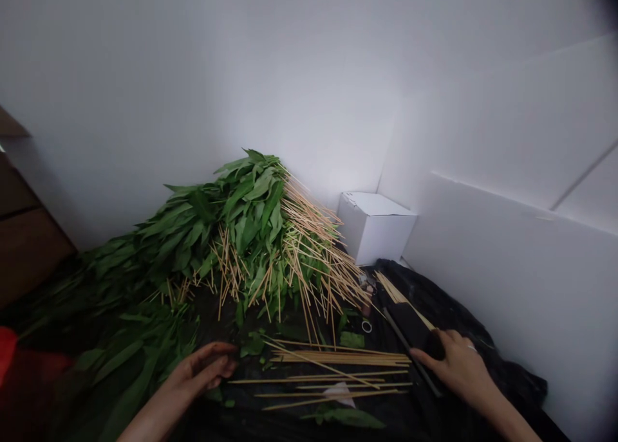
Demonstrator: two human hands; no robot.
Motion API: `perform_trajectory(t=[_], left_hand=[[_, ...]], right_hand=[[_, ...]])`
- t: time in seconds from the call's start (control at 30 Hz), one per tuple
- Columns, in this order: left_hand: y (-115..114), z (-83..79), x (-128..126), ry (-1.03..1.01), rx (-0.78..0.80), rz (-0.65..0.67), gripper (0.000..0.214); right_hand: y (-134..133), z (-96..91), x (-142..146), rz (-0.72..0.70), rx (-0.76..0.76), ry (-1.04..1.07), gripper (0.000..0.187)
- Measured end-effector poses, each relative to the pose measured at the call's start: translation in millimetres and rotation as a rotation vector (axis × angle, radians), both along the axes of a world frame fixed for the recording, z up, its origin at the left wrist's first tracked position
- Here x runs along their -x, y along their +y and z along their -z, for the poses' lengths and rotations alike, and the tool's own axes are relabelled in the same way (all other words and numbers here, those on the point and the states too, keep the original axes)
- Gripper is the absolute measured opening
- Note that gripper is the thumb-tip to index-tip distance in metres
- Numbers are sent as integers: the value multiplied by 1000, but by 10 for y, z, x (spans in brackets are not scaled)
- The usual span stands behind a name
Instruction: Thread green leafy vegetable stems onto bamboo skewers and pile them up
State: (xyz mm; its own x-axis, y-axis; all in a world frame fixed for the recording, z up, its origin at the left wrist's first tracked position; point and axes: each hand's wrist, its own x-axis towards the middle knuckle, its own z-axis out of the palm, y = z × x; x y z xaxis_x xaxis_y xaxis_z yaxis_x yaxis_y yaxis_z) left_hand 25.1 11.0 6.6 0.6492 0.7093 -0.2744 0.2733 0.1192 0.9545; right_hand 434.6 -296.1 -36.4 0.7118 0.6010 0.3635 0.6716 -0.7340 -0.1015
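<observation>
My left hand hovers by the left ends of several loose thin wooden sticks, fingers loosely bent, thumb apart, with nothing visible in it. At the right, my right hand has thumb and fingers around the near end of a black sleeve. Pale wooden sticks poke out of the sleeve's far end. A long dark bar runs beside it, under the right thumb. Behind the loose sticks rises a heap of green leaves, with many skewer-like sticks jutting out of it.
A white box stands against the wall behind the black sheet. Near the heap lies a small item with a metal ring. Loose leaves spread at the left. Something red and a brown box are at the left edge.
</observation>
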Motion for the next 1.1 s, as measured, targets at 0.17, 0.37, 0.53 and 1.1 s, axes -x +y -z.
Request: perform_trajectory(t=[0.17,0.37,0.53,1.1], left_hand=[[-9,-1,5,-6,-3,12,39],[21,20,-13,-7,-10,7,40],[10,15,-17,1,-4,16,41],[14,38,-14,12,-2,12,41]], right_hand=[[116,89,73,39,33,-22,59],[187,194,45,66,-45,-25,58],[212,205,43,99,-51,-21,60],[-240,20,182,-221,-312,-37,48]])
